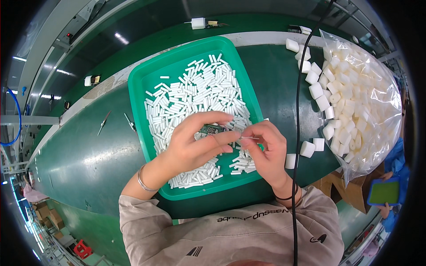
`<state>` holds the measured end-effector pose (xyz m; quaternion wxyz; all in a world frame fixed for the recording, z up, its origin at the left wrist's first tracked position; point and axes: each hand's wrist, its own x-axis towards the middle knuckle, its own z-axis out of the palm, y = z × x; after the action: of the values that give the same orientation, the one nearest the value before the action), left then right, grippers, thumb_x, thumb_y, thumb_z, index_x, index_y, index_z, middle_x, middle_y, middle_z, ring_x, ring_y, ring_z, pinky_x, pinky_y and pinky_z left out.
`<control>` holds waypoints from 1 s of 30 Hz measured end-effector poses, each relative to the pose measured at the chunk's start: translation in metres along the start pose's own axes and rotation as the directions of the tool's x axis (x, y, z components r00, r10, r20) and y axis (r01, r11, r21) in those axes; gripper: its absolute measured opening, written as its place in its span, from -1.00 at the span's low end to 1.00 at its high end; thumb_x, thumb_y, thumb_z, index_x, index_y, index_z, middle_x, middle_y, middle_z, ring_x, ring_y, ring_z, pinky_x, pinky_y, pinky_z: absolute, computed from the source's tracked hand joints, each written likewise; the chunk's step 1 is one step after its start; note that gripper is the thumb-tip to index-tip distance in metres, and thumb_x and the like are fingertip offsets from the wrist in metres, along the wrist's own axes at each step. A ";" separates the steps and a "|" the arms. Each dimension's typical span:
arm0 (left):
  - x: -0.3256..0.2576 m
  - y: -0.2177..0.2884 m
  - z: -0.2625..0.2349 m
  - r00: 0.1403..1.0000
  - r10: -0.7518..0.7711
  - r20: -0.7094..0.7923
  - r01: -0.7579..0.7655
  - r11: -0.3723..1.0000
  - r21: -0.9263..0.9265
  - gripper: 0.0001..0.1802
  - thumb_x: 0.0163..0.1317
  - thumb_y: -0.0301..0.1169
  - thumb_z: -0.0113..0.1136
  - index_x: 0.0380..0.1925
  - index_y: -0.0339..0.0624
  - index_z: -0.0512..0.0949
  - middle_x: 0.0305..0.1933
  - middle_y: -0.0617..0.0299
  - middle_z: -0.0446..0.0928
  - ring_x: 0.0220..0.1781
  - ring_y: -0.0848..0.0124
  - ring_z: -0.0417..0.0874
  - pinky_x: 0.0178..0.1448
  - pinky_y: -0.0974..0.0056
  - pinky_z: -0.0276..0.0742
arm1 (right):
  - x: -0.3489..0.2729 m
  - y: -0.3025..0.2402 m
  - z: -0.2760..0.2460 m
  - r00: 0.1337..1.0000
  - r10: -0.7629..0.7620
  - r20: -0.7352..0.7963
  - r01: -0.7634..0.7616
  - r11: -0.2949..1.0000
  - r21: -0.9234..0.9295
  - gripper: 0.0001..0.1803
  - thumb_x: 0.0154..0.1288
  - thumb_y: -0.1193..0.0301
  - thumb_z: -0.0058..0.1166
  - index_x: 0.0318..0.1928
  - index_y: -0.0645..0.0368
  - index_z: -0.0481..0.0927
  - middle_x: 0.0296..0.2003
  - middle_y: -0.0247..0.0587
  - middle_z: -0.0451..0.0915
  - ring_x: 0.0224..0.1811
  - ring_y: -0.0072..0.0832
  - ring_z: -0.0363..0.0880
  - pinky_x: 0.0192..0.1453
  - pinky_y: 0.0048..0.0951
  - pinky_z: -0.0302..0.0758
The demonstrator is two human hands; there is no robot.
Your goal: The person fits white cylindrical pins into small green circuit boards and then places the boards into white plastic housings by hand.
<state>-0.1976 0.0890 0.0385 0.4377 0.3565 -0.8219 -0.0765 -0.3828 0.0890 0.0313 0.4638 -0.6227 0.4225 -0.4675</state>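
Over the green tray [137, 128], my left hand [191, 144] has its fingers closed round a small green circuit board [211, 129] with a dark component bearing light markings. Part of the board is hidden by the fingers. Close by on the right, my right hand [269, 148] pinches a thin pale piece [250, 137] by the board's end. Whether it is a wire or a small sleeve is too small to make out. Below both hands, many short white tubes [202, 91] lie loose in the tray.
A clear plastic bag [377, 102] of white blocks lies at the right, with several loose blocks [316, 91] beside it. A black cable [298, 119] hangs down in front. Small assemblies [205, 24] sit along the green strip beyond the table. Another person's hands hold a blue-rimmed tray [384, 191] at far right.
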 end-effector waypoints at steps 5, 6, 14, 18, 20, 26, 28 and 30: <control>-0.003 0.004 -0.002 0.990 -0.134 0.039 0.140 0.962 -0.234 -0.55 -0.27 -0.48 0.40 -0.25 -0.16 0.53 -0.24 0.11 0.45 -0.23 0.30 0.51 -0.21 0.35 0.49 | 0.002 0.003 -0.004 0.981 -0.183 0.058 0.191 0.967 -0.171 -0.84 -0.08 0.60 0.18 -0.39 0.23 0.56 -0.49 -0.22 0.51 -0.49 -0.46 0.51 -0.44 -0.56 0.46; -0.004 0.003 -0.002 0.990 -0.134 0.039 0.140 0.962 -0.236 -0.55 -0.27 -0.48 0.40 -0.25 -0.16 0.53 -0.24 0.11 0.45 -0.23 0.30 0.51 -0.21 0.35 0.49 | 0.003 0.004 -0.006 0.947 -0.301 0.109 0.320 0.907 -0.276 -0.81 -0.11 0.59 0.20 -0.38 0.22 0.57 -0.50 -0.22 0.50 -0.50 -0.43 0.50 -0.47 -0.53 0.44; -0.005 0.010 0.008 0.920 -0.392 -0.010 0.311 0.745 -0.590 0.29 -0.35 -0.35 0.49 0.27 -0.05 -0.31 -0.11 0.00 0.40 -0.33 0.32 0.55 -0.18 0.30 0.49 | 0.004 -0.002 -0.012 0.800 -0.565 0.200 0.590 0.681 -0.435 -0.74 -0.22 0.54 0.24 -0.38 0.22 0.55 -0.47 -0.25 0.49 -0.49 -0.33 0.46 -0.45 -0.47 0.43; -0.003 0.000 0.000 0.777 -0.614 0.143 0.529 0.511 -0.678 0.17 -0.36 -0.64 0.40 0.26 -0.11 -0.14 -0.26 0.13 0.50 -0.25 0.39 0.54 -0.10 0.33 0.46 | 0.007 -0.018 -0.041 0.885 -0.412 0.218 0.455 0.664 -0.593 -0.61 -0.12 0.46 0.18 -0.17 0.21 0.48 -0.36 -0.22 0.51 -0.38 -0.29 0.44 -0.33 -0.40 0.43; -0.006 -0.005 -0.007 0.739 -0.651 0.175 0.582 0.486 -0.652 0.10 -0.35 -0.64 0.39 0.24 -0.14 -0.05 -0.29 0.16 0.50 -0.22 0.41 0.52 -0.11 0.36 0.46 | 0.001 -0.028 -0.067 0.968 -0.193 0.161 0.240 0.521 -0.819 -0.53 -0.10 0.44 0.16 -0.07 0.18 0.43 -0.29 -0.21 0.50 -0.33 -0.28 0.42 -0.27 -0.39 0.42; -0.001 -0.004 -0.003 0.667 -0.714 0.214 0.612 0.361 -0.704 -0.19 -0.32 -0.69 0.33 0.06 -0.22 0.25 -0.26 0.19 0.46 -0.19 0.43 0.50 -0.12 0.41 0.47 | -0.022 -0.027 -0.120 0.978 0.188 0.094 0.052 0.214 -0.976 -0.43 -0.22 0.59 0.17 -0.05 0.08 0.42 -0.20 -0.23 0.44 -0.19 -0.26 0.41 -0.20 -0.32 0.42; -0.004 -0.007 -0.002 0.665 -0.715 0.215 0.613 0.358 -0.705 -0.26 -0.31 -0.70 0.32 0.01 -0.22 0.29 -0.25 0.19 0.46 -0.18 0.41 0.51 -0.12 0.40 0.48 | -0.021 -0.019 -0.119 0.951 0.303 0.052 -0.006 0.190 -0.982 -0.48 -0.23 0.64 0.15 -0.12 0.10 0.44 -0.27 -0.22 0.45 -0.21 -0.26 0.45 -0.23 -0.31 0.43; -0.006 -0.006 -0.003 0.659 -0.725 0.200 0.616 0.368 -0.696 -0.45 -0.27 -0.72 0.30 -0.17 -0.23 0.37 -0.23 0.19 0.45 -0.13 0.38 0.51 -0.11 0.37 0.51 | -0.019 -0.016 -0.115 0.956 0.292 0.024 -0.033 0.187 -0.982 -0.51 -0.22 0.64 0.15 -0.14 0.12 0.44 -0.26 -0.22 0.45 -0.24 -0.25 0.47 -0.26 -0.31 0.43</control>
<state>-0.1895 0.0886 0.0341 0.5254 0.4638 -0.4719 -0.5349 -0.4976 0.0892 0.0588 0.0561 -0.7702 0.6349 0.0224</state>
